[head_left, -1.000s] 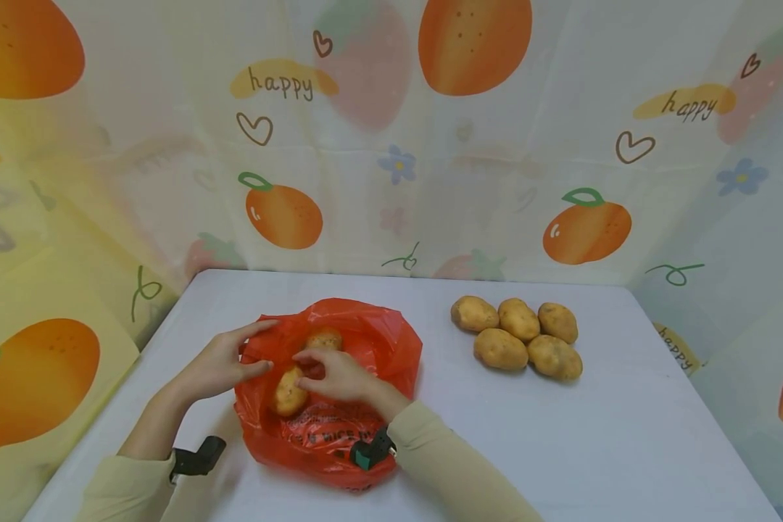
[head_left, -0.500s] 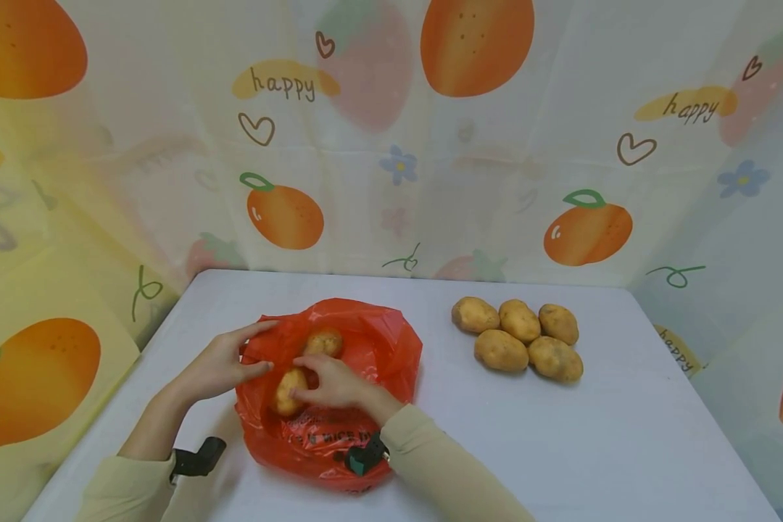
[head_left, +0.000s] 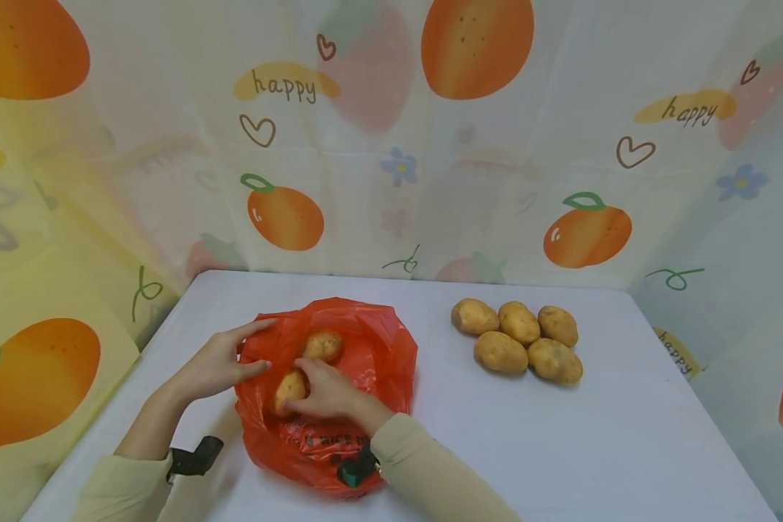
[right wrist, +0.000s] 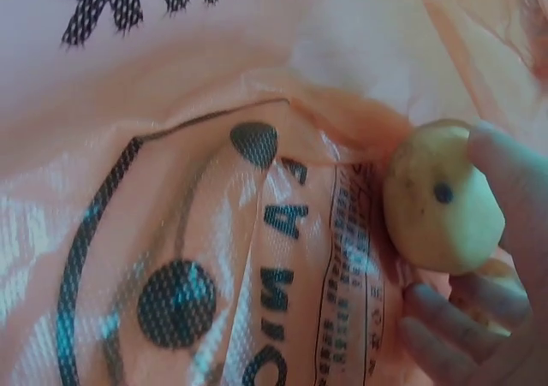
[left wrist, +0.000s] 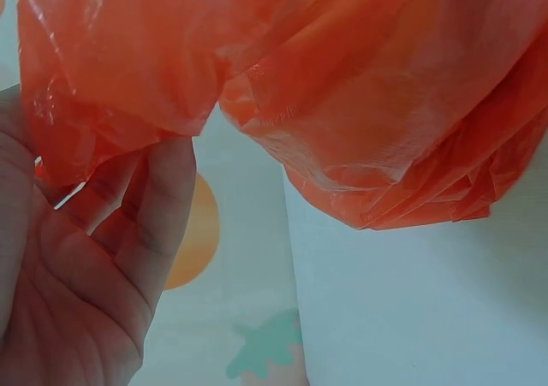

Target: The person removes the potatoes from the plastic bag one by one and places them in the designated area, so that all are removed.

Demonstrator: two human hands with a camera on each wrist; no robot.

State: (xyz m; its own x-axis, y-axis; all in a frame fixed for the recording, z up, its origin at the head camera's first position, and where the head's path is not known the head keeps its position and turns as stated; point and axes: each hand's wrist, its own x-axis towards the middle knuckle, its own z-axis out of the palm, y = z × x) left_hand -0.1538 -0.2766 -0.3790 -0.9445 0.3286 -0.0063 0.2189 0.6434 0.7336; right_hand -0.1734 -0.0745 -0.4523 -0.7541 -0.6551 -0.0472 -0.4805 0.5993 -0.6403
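Observation:
A red plastic bag (head_left: 391, 348) with dark print stands open-mouthed on the table, left of centre. My left hand (head_left: 218, 366) holds its left rim; in the left wrist view the fingers (left wrist: 167, 198) meet the bag's edge. Inside the bag lie two potatoes. My right hand (head_left: 329, 391) reaches in and grips the nearer potato (head_left: 291, 390) at the left wall, thumb and fingers on either side. The right wrist view shows this potato (right wrist: 437, 202) with a dark spot. Just behind it sits the other potato (head_left: 324, 345), apart from the thumb.
Several loose potatoes (head_left: 501, 352) lie grouped on the white table (head_left: 535, 449), right of the bag. A printed fruit-pattern cloth (head_left: 398, 217) hangs behind the table and along its sides. Wrist cameras (head_left: 196, 457) are strapped to both wrists.
My right hand has shifted slightly left and toward me, its thumb and fingers spreading and settling round the nearer potato. The bag's right side has moved slightly left. My left hand stays nearly still.

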